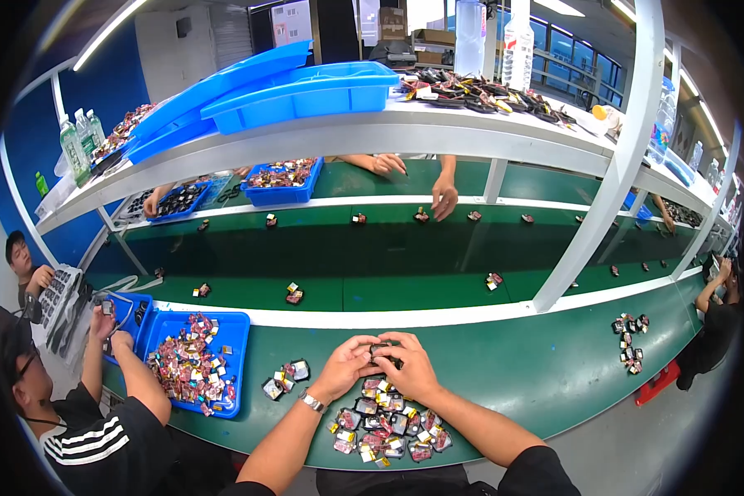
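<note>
Both of my hands are together in front of me over the green bench. My left hand (347, 369), with a metal watch strap at its wrist, pinches one side of a small black plastic housing (386, 355). The fingers of my right hand (408, 369) close over its other side and cover much of it. Just below the hands lies a pile of small electronic units (398, 424), with dark cases, silver and yellow battery-like parts and reddish wiring. A smaller group of similar units (286, 378) rests left of my left hand.
To the left stands a blue bin (241, 364) of small parts, beside a seated co-worker (112, 413). Beyond a white rail, spaced units (294, 293) lie on a green belt (372, 289). A white post (608, 165) rises at right; more units (631, 341) lie on the bench.
</note>
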### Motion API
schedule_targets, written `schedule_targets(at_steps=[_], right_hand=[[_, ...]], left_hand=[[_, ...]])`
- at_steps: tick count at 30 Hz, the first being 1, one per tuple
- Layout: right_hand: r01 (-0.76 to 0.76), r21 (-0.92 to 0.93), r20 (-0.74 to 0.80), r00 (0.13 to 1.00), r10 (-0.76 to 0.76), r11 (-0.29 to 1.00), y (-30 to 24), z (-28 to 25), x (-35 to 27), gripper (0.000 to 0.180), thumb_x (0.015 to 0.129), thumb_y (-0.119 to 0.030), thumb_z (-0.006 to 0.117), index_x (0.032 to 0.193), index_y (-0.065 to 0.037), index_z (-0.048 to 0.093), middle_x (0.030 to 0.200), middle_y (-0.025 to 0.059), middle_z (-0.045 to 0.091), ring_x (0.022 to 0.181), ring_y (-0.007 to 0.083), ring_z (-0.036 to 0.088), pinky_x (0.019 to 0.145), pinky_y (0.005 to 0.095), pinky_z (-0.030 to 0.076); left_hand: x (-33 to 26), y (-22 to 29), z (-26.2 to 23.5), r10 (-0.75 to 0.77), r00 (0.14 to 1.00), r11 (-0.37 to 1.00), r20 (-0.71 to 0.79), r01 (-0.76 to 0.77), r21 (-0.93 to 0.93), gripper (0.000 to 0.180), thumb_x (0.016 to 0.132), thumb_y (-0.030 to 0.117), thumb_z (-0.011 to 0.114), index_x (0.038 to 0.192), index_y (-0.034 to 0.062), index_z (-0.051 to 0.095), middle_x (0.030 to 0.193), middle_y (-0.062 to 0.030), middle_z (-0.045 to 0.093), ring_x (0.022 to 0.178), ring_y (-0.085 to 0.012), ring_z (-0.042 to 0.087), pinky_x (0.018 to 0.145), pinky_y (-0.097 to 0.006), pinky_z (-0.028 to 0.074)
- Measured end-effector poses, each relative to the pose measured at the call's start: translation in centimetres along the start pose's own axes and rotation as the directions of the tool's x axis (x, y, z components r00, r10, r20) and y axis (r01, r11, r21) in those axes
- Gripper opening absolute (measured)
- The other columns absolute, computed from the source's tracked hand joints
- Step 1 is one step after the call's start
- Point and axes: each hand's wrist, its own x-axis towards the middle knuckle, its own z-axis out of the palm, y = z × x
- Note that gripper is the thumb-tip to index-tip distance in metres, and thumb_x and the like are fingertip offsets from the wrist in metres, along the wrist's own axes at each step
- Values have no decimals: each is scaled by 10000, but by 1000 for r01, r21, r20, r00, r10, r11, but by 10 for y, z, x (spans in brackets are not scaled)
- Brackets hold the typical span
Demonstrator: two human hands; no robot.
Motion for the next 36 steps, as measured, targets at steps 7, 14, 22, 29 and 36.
schedule_targets(at_steps=[7,14,22,29,36], right_hand=[[-16,20,-33,999,17,1000,1,2,1,143,775,-86,714,917,-84,733,1126,80,641,1077,277,571,915,379,477],[-39,47,1,999,39,998,1,1,1,152,779,-85,709,929,-92,737,1145,82,641,1102,281,569,928,380,476],[50,-27,-8,999,-50,998,-2,-4,3,170,784,-73,693,946,-96,739,1217,76,611,1142,286,532,928,380,486],[27,58,11,1000,-28,998,-1,0,5,188,788,-73,693,972,-87,732,1245,92,600,1178,302,515,950,389,471],[91,11,16,996,-91,996,-3,-7,4,202,799,-68,680,999,-67,706,1254,114,588,1190,318,512,979,412,444]], left_hand=[[0,2,2,9,1000,1000,-6,-9,-16,281,991,85,482,1261,13,464,1243,-137,562,1141,-216,581,974,-380,515],[0,0,1,16,1000,999,6,-15,-50,289,975,85,523,1252,17,477,1288,-159,547,1147,-227,583,966,-377,523],[-1,3,7,32,999,998,0,-32,-61,272,993,76,478,1253,4,453,1253,-148,548,1147,-213,576,998,-383,499],[1,-3,2,56,998,997,-33,-57,-51,263,992,64,471,1247,1,459,1319,-148,526,1141,-213,582,990,-377,505],[1,-5,11,92,991,996,-101,-89,27,261,1002,63,444,1254,-2,462,1324,-133,526,1138,-196,583,976,-349,511]])
